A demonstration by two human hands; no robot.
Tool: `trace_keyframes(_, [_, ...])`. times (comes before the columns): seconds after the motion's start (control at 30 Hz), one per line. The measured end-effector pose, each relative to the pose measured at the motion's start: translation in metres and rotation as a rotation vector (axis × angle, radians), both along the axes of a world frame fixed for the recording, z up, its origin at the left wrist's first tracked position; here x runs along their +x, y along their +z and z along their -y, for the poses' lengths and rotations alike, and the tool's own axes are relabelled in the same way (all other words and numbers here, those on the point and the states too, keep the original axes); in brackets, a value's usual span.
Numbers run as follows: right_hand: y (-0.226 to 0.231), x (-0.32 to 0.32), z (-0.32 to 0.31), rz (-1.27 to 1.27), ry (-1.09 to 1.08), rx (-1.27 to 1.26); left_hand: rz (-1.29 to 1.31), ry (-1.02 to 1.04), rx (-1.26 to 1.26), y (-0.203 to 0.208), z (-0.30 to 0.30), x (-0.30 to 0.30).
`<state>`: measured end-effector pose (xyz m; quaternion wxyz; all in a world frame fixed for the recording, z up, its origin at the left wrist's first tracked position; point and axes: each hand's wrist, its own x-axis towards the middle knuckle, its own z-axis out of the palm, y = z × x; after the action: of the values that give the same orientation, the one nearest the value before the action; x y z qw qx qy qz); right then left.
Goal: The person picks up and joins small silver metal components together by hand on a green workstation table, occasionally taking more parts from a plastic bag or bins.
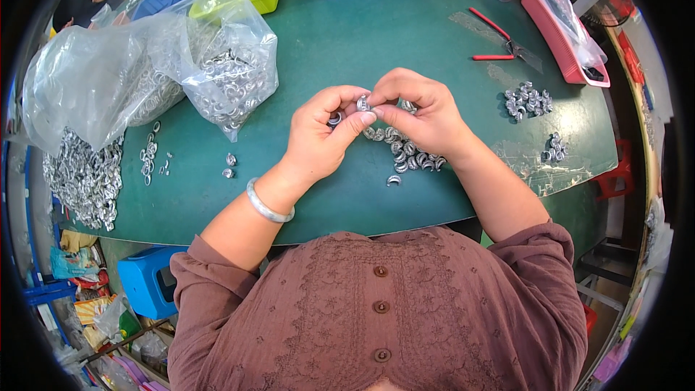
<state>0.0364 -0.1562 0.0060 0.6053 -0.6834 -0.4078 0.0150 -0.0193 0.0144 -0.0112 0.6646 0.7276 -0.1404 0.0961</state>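
1. Silver, curved metal piece, small and shiny: in the head view it sits between the fingertips of both hands, raised in front of the person's chest.
2. The left hand, with a pale bangle on its wrist, pinches the piece between thumb and fingers. Another silver metal part shows within its curled fingers.
3. The right hand meets it from the other side, thumb and forefinger also on the piece; a further silver part shows under its bent fingers.
4. The two hands nearly touch at the tips, so neither is clearly nearer. The piece's long axis looks roughly upright, but it is too small and covered to be sure.
5. A loose pile of silver crescent-shaped metal pieces lies on the dark green tabletop, toward the body and rightward from the held piece; the right hand is the nearer one to it.
6. Two small silver pieces lie apart, left of the left hand. Red-handled pliers rest beyond the right hand, well clear of it.
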Motion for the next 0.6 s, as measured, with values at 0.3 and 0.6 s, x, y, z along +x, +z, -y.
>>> trace_keyframes(0.3, [-0.001, 0.001, 0.002, -0.101, -0.069, -0.064, 0.049, 0.017, 0.01, -0.002, -0.002, 0.001])
trace_keyframes(0.6, [-0.005, 0.0, 0.002, 0.245, -0.026, -0.462, -0.351, -0.012, -0.534, 0.008, -0.008, 0.004])
